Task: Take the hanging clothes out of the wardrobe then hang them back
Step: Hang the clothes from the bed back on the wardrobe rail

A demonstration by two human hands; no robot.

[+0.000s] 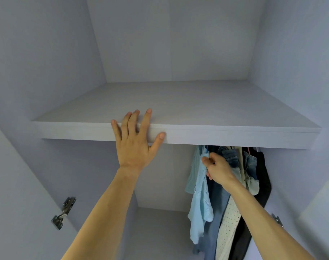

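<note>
Item: pale-blue knitted top (201, 199) hung leftmost below the grey wardrobe shelf (235, 136), long axis vertical, its upper part pinched by the right hand (217, 170) (the nearer grip); left hand (135, 141) lay spread flat on the shelf edge.

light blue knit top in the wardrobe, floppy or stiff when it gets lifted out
Probably floppy: the light blue knit top hangs in loose folds. Likely light, since the knit looks thin and open. It might stretch where the right hand pinches it near the top.
</note>
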